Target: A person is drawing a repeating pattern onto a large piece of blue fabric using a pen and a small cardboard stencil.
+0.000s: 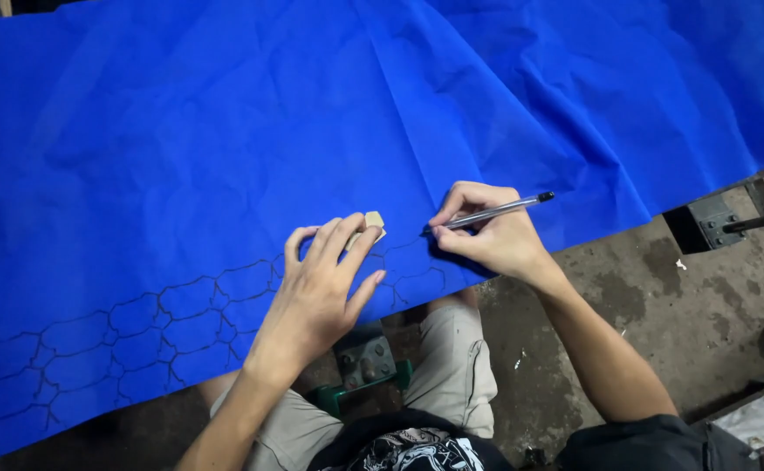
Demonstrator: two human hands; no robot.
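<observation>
Head view: our left hand (pixel 316 292) flat, open, half-hiding a tan template (pixel 373 222); at three o'clock, right hand's (pixel 486 231) grip pinches a pen (pixel 497 210), tip hidden, on blue cloth (pixel 225 148).

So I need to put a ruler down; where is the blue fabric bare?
Bare: the blue fabric above both hands, up to its far edge. Crowded: the near edge, with the traced outlines, left hand on the template, right hand holding the pen.

Your left hand (pixel 316 292) presses flat on the small tan template (pixel 373 223), and your right hand (pixel 486 235) with the pen (pixel 497 210) sits just beside it, so the gap between them is tight. The blue fabric (pixel 225 131) above and to the left lies wide and bare. A metal bracket (pixel 719 221) blocks the right edge. Your knees and a green clamp (pixel 364 371) crowd the space below.
</observation>
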